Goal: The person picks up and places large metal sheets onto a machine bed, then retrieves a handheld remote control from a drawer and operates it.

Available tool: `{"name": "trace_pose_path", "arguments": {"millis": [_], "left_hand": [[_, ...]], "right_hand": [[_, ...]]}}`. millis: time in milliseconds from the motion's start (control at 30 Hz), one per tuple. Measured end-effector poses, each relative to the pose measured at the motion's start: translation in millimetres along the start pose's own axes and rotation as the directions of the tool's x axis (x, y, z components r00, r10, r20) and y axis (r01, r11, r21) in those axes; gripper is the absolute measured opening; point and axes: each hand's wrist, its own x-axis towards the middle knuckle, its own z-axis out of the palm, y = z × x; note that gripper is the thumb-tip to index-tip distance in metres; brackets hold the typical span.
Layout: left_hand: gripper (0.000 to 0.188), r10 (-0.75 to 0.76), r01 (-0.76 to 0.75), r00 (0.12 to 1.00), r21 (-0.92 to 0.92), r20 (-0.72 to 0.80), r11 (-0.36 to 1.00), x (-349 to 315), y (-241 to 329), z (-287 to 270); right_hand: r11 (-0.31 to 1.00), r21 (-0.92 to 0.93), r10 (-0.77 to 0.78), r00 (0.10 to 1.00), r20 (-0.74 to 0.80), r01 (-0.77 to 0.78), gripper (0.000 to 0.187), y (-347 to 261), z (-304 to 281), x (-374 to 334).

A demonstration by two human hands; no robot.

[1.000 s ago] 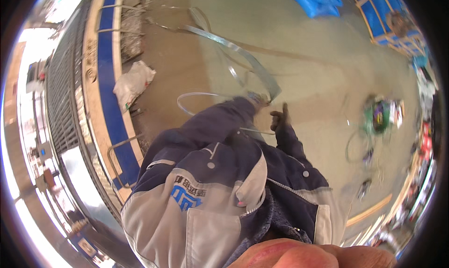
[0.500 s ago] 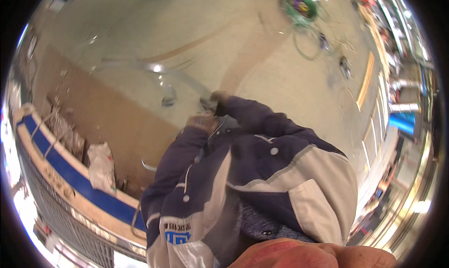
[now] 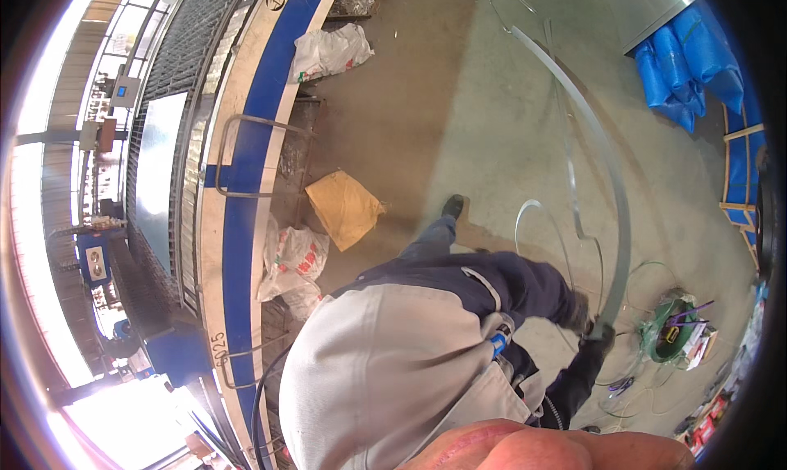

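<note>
"What is the person holding?"

"A long metal strip. It is curving away over the floor, and the right hand is gripping its near end."

"And the left hand?"

"It is sitting just beside the right one. I can't tell if it is gripping anything."

"What's around?"

"A green tub is standing on the right, and a yellow sack is lying on the left."
</note>
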Motion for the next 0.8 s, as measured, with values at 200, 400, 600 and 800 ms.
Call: {"name": "trace_pose_path", "arguments": {"millis": [200, 400, 600, 800], "left_hand": [[0.028, 0.044, -0.090, 0.942, -0.124, -0.333, 0.988, -2, 81, 47], [0.031, -0.117, 0.038, 0.925, -0.220, -0.361, 0.975, -81, 13, 32], [0.042, -0.669, 0.351, 0.638, -0.629, -0.381, 0.693, -280, -35, -2], [0.050, -0.925, 0.488, 0.180, -0.786, -0.335, 0.379, -500, -41, 72]], "right_hand": [[0.390, -0.853, -0.497, 0.860, 0.121, 0.346, 0.026, 13, -129, -26], [0.826, -0.520, 0.214, 0.975, -0.068, -0.217, 0.021, 80, 5, 32], [0.632, -0.748, 0.360, 0.932, 0.050, -0.204, 0.017, 123, 159, 38], [0.546, -0.834, 0.363, 0.876, 0.319, 0.077, 0.011, 183, 349, 0]]}}
